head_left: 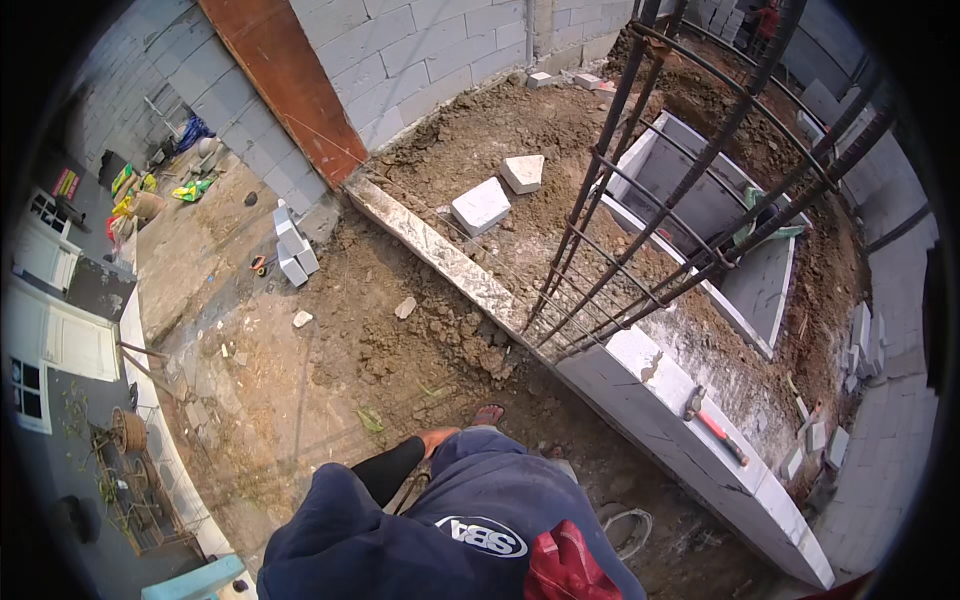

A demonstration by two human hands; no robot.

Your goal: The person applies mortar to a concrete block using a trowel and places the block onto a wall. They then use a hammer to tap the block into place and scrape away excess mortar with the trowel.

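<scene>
My left hand [436, 438] lies against my knee, below a black sleeve [388, 472]; its fingers look flat and partly hidden, with nothing seen in them. At the lower edge, a folded red fabric shape [568, 566] sits against my dark blue shirt [430, 545]; whether it is my gloved right hand, I cannot tell. A hammer [716, 426] with a red and black handle rests on top of the low wall of pale blocks [690, 455], right of me and apart from both hands. A taut string runs along the concrete beam [430, 248].
A tall rebar cage [640, 190] rises from the beam's end. Behind it is a block-lined pit [690, 170] amid loose soil. Pale blocks [481, 206] lie on the dirt; others are stacked [293, 245] at left. A brown board [285, 90] leans on the wall.
</scene>
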